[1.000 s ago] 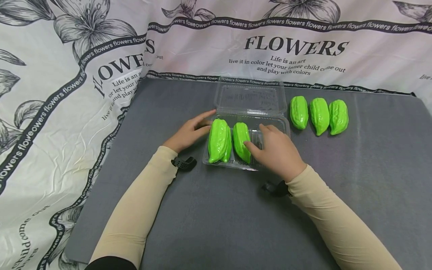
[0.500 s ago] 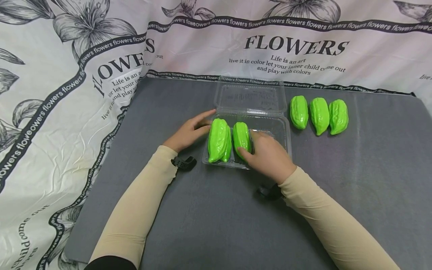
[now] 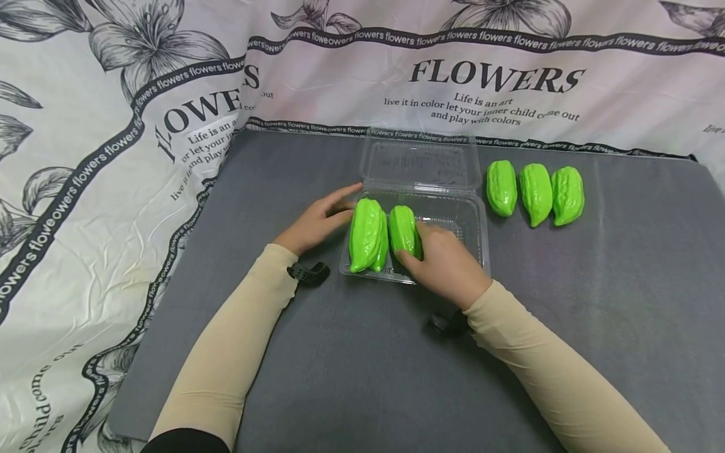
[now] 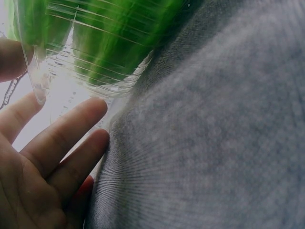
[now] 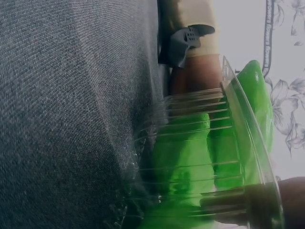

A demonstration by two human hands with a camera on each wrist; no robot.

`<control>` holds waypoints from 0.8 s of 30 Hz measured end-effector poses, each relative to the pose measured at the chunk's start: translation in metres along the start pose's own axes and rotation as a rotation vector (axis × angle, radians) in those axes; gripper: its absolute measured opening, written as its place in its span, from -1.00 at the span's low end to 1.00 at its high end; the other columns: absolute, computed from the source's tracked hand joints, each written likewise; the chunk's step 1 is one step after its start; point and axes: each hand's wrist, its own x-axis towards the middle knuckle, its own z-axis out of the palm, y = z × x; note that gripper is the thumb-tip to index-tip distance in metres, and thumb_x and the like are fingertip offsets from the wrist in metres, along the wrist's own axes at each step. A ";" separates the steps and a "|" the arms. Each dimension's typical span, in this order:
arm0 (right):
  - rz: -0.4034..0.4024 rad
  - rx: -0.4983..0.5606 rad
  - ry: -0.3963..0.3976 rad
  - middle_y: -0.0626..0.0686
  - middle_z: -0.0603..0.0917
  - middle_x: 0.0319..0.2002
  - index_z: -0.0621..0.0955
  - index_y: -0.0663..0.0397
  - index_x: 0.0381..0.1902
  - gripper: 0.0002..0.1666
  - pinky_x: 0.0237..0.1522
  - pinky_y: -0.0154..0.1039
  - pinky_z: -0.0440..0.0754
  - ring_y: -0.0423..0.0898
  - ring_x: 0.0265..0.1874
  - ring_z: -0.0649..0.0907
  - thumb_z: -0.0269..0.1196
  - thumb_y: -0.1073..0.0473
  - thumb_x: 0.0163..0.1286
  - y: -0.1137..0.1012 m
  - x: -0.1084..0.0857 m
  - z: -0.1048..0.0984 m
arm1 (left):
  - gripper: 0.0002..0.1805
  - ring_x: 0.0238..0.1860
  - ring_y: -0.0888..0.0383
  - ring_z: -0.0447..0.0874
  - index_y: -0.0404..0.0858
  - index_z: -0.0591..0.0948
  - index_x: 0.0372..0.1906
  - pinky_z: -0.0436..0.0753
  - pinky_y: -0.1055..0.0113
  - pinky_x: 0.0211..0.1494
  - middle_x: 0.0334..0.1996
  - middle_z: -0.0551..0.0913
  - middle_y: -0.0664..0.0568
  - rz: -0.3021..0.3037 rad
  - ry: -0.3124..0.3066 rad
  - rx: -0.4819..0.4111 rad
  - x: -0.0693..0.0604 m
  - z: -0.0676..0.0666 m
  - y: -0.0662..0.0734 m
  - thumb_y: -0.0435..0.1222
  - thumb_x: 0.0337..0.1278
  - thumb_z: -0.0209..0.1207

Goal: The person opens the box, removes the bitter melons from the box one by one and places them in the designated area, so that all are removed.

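Observation:
In the head view, a clear plastic container [image 3: 470, 236] holds ribbed green fruits. Two lie side by side at its left, the front one [image 3: 365, 236] partly covering the other; a third fruit [image 3: 403, 226] lies to their right. My left hand [image 3: 317, 220] has its fingers spread at the container's left edge; the left wrist view shows the fingers of this hand [image 4: 52, 152] by the clear wall. My right hand [image 3: 447, 264] reaches inside, thumb and fingers around the third fruit's lower part, whose end is hidden. Through the wall, the right wrist view shows green fruit [image 5: 183, 157].
The container's clear lid [image 3: 419, 160] stands open behind it. To the right, three more green fruits [image 3: 501, 189] lie in a row on the grey tabletop [image 3: 351, 365]. Cloth printed with flowers [image 3: 481, 94] borders the back and left.
My right hand has moved left and a little down, its fingers closing around the third fruit, which has shifted slightly left. My left hand has stayed at the container's edge.

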 end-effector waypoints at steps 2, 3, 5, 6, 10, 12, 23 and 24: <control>-0.004 0.006 -0.003 0.06 0.59 -0.44 0.57 0.17 -0.17 -0.73 -0.34 -0.02 0.57 0.02 -0.42 0.57 0.33 0.07 0.44 0.000 0.000 0.000 | -0.34 0.41 -0.02 0.53 0.06 0.22 0.68 0.47 -0.02 0.50 0.41 0.55 -0.16 0.001 0.002 0.007 0.000 0.000 -0.001 -0.19 0.63 0.06; -0.005 0.009 -0.004 0.06 0.59 -0.44 0.57 0.17 -0.16 -0.74 -0.35 -0.03 0.57 0.01 -0.42 0.57 0.33 0.08 0.44 0.000 0.000 0.000 | -0.35 0.41 -0.02 0.53 0.06 0.22 0.68 0.47 -0.01 0.50 0.41 0.55 -0.15 0.003 0.003 0.011 0.000 0.000 -0.001 -0.19 0.63 0.06; -0.009 0.013 -0.004 0.06 0.58 -0.44 0.58 0.17 -0.14 -0.74 -0.34 -0.04 0.57 0.01 -0.42 0.56 0.33 0.09 0.45 0.000 0.000 0.000 | -0.35 0.41 -0.02 0.54 0.06 0.23 0.68 0.46 -0.01 0.50 0.40 0.56 -0.15 0.008 0.005 0.015 0.000 0.000 -0.001 -0.19 0.63 0.07; -0.011 0.015 -0.004 0.06 0.58 -0.44 0.58 0.18 -0.13 -0.75 -0.35 -0.04 0.57 0.01 -0.42 0.56 0.33 0.09 0.45 0.000 0.000 0.000 | -0.35 0.40 -0.02 0.54 0.07 0.23 0.68 0.47 -0.01 0.50 0.40 0.56 -0.15 0.010 0.007 0.018 0.000 0.000 -0.001 -0.20 0.63 0.07; -0.028 0.018 0.009 0.07 0.60 -0.42 0.59 0.19 -0.12 -0.76 -0.30 0.00 0.58 0.02 -0.39 0.58 0.33 0.12 0.45 0.001 0.000 0.000 | -0.35 0.39 -0.02 0.54 0.09 0.23 0.68 0.47 -0.02 0.50 0.39 0.57 -0.14 0.009 0.010 0.029 0.000 0.000 -0.001 -0.19 0.63 0.07; -0.033 0.016 0.018 0.09 0.62 -0.40 0.60 0.20 -0.13 -0.76 -0.26 0.03 0.59 0.05 -0.36 0.59 0.33 0.13 0.44 0.002 -0.001 -0.001 | -0.35 0.39 -0.01 0.55 0.09 0.23 0.68 0.47 -0.02 0.50 0.39 0.58 -0.13 0.004 0.009 0.034 0.000 0.001 -0.001 -0.18 0.63 0.07; 0.004 0.004 0.032 0.53 0.64 0.14 0.40 0.65 0.40 -0.21 0.20 0.26 0.62 0.37 0.14 0.67 0.30 0.11 0.47 0.001 -0.005 -0.022 | -0.34 0.38 -0.01 0.55 0.05 0.22 0.69 0.48 0.00 0.49 0.38 0.58 -0.14 0.014 0.011 0.015 0.000 0.001 0.001 -0.19 0.63 0.07; 0.011 0.005 0.029 0.53 0.64 0.13 0.39 0.65 0.41 -0.21 0.18 0.26 0.63 0.35 0.12 0.68 0.29 0.10 0.48 0.000 -0.005 -0.024 | -0.34 0.38 -0.01 0.55 0.05 0.22 0.69 0.47 0.00 0.49 0.38 0.58 -0.14 0.013 0.010 0.013 -0.001 0.001 0.000 -0.19 0.63 0.08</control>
